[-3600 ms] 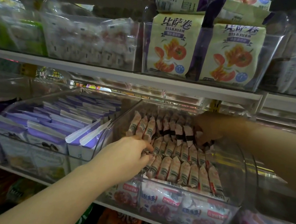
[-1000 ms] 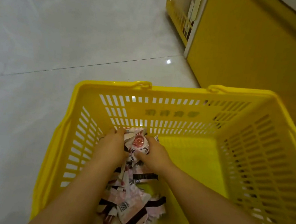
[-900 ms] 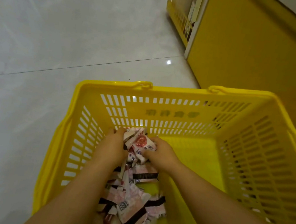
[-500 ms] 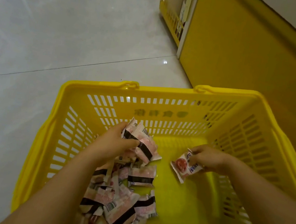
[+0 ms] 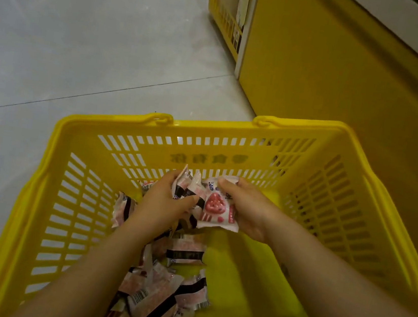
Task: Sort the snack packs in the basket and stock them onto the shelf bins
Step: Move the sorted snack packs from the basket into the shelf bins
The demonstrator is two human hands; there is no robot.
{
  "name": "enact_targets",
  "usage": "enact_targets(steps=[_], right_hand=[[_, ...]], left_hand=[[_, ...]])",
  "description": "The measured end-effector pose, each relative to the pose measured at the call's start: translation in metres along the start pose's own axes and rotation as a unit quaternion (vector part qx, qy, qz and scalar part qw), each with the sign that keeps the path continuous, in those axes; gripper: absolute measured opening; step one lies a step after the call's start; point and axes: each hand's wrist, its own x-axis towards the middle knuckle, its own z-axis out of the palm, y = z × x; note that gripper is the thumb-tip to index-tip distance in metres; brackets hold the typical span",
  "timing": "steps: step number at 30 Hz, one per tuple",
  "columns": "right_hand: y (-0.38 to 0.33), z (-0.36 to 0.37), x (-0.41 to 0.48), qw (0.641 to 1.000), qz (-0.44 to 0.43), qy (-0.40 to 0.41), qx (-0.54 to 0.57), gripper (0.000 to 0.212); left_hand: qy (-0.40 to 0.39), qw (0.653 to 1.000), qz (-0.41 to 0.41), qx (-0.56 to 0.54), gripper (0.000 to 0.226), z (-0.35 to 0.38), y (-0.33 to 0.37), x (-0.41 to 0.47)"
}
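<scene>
A yellow slotted basket (image 5: 70, 193) stands on the floor below me. Several small pink snack packs with dark bands (image 5: 158, 292) lie heaped along its left and near side. My left hand (image 5: 162, 200) grips a bunch of these banded packs (image 5: 188, 185) above the heap. My right hand (image 5: 244, 208) holds a white pack with a red heart picture (image 5: 218, 210), pressed against the bunch in my left hand. The right half of the basket floor shows bare yellow plastic.
The basket sits on pale grey floor tiles (image 5: 85, 35). A yellow shelf base panel (image 5: 334, 68) rises directly behind and to the right of it. A second yellow slotted rack (image 5: 226, 19) stands further back along the aisle.
Half a second ago my right hand held the heart pack apart, at the basket's middle. It has since brought the pack left, up against the bunch in my left hand.
</scene>
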Motion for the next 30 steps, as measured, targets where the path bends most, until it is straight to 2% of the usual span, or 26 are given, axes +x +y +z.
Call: enact_targets(steps=[2, 4, 6, 9, 10, 13, 15, 18, 21, 23, 26, 28, 30], right_hand=[[-0.002, 0.004, -0.003, 0.999, -0.017, -0.012, 0.045, 0.052], [-0.003, 0.001, -0.005, 0.996, -0.023, -0.028, 0.084, 0.059], [-0.003, -0.001, -0.006, 0.990, -0.018, -0.064, 0.125, 0.061], [-0.001, -0.001, -0.004, 0.985, -0.041, -0.092, 0.139, 0.052], [-0.001, -0.001, -0.003, 0.985, -0.052, -0.087, 0.137, 0.048], [-0.002, -0.002, -0.003, 0.987, -0.073, -0.078, 0.122, 0.054], [-0.001, -0.002, -0.004, 0.986, -0.076, -0.093, 0.119, 0.056], [-0.002, -0.006, -0.005, 0.982, -0.058, -0.125, 0.129, 0.056], [-0.007, -0.019, -0.007, 0.981, -0.031, -0.148, 0.119, 0.047], [-0.013, -0.031, -0.008, 0.988, -0.024, -0.114, 0.097, 0.042], [-0.025, -0.050, -0.011, 0.998, -0.042, -0.020, -0.041, 0.032], [-0.031, -0.054, -0.013, 0.994, -0.054, -0.009, -0.096, 0.036], [-0.032, -0.049, -0.014, 0.994, -0.069, -0.025, -0.078, 0.048]], left_hand=[[-0.048, 0.996, -0.009, -0.080, 0.059, -0.001, 0.002, -0.002], [-0.099, 0.963, -0.054, -0.244, 0.047, -0.005, 0.009, -0.005], [-0.102, 0.932, -0.076, -0.338, 0.042, -0.009, 0.013, -0.005], [-0.060, 0.958, -0.048, -0.275, 0.023, -0.008, 0.015, -0.003], [-0.051, 0.958, -0.045, -0.277, 0.028, -0.007, 0.015, -0.003], [-0.068, 0.923, -0.083, -0.369, 0.073, -0.006, 0.014, -0.002], [-0.107, 0.914, -0.120, -0.374, 0.082, -0.006, 0.013, -0.004], [-0.171, 0.907, -0.139, -0.360, 0.065, -0.003, 0.015, -0.010], [-0.171, 0.891, -0.120, -0.403, 0.056, -0.006, 0.015, -0.008], [-0.153, 0.885, -0.106, -0.427, 0.056, -0.016, 0.014, -0.005], [-0.122, 0.916, -0.102, -0.369, 0.059, -0.027, 0.010, -0.001], [-0.134, 0.931, -0.095, -0.327, 0.056, -0.027, 0.010, -0.002], [-0.148, 0.934, -0.089, -0.314, 0.056, -0.024, 0.011, -0.003]])
